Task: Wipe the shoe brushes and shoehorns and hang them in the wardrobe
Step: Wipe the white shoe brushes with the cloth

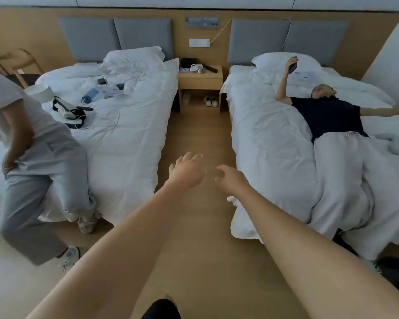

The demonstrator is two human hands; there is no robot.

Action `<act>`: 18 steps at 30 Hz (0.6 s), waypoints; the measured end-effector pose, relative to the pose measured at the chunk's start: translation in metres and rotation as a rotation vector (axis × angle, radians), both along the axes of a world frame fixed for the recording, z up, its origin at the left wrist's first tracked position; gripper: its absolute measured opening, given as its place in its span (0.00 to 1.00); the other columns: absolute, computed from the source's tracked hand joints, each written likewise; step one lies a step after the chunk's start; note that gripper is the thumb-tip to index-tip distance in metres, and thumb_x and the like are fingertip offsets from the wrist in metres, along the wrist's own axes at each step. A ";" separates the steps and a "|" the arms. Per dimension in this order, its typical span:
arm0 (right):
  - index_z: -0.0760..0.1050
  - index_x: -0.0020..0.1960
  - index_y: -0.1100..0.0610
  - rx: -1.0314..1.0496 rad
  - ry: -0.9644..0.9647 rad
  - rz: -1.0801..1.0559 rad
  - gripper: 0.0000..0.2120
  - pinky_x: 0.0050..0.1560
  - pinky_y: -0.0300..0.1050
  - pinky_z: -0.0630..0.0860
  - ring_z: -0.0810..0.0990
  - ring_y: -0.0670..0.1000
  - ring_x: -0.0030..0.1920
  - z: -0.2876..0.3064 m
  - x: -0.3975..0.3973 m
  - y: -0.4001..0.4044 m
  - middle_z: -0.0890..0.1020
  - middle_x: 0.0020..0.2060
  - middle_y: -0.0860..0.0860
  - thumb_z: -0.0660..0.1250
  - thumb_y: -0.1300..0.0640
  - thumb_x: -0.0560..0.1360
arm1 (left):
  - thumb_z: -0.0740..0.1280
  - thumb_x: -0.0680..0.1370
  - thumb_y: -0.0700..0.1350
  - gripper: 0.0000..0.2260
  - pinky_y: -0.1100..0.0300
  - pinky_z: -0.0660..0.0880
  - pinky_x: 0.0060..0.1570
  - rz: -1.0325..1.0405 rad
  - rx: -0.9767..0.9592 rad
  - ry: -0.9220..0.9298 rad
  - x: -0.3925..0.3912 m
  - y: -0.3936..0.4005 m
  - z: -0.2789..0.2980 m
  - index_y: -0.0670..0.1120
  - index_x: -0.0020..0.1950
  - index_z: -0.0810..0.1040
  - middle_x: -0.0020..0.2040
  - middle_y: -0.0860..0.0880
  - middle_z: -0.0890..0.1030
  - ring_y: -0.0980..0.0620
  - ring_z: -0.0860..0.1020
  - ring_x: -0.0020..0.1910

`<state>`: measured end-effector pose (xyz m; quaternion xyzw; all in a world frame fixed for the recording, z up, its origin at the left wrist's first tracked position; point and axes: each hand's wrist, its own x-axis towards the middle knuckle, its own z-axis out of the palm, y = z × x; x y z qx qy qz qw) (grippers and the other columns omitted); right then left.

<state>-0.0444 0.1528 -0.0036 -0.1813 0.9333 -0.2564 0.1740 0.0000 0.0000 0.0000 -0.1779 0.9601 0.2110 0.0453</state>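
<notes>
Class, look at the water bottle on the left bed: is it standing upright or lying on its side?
Lying on its side. The water bottle rests lengthwise on the white duvet, its cap end pointing toward the bed's foot.

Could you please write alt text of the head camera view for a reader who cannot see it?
Two bare arms reach forward over a wooden floor between two white beds, left hand and right hand both open and empty. A person lies on the right bed holding a phone; another stands by the cluttered left bed.
</notes>
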 end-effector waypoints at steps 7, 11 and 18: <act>0.63 0.77 0.49 0.038 0.006 -0.024 0.26 0.63 0.50 0.72 0.71 0.55 0.71 -0.017 -0.042 -0.026 0.71 0.73 0.52 0.62 0.48 0.80 | 0.59 0.80 0.53 0.25 0.39 0.55 0.73 0.005 -0.111 0.051 -0.043 -0.023 -0.015 0.55 0.77 0.61 0.77 0.47 0.63 0.44 0.59 0.77; 0.64 0.76 0.49 0.030 0.025 -0.040 0.25 0.65 0.52 0.73 0.72 0.56 0.70 -0.023 -0.079 -0.056 0.71 0.72 0.53 0.62 0.48 0.80 | 0.59 0.80 0.53 0.24 0.37 0.53 0.74 -0.004 -0.136 0.091 -0.086 -0.049 -0.026 0.54 0.77 0.63 0.76 0.46 0.64 0.44 0.59 0.77; 0.64 0.76 0.49 -0.003 -0.023 -0.104 0.25 0.64 0.52 0.74 0.73 0.55 0.69 -0.010 -0.156 -0.128 0.71 0.73 0.52 0.63 0.53 0.80 | 0.60 0.79 0.47 0.26 0.37 0.52 0.75 0.004 -0.034 0.075 -0.167 -0.118 -0.024 0.55 0.77 0.62 0.76 0.47 0.65 0.44 0.57 0.78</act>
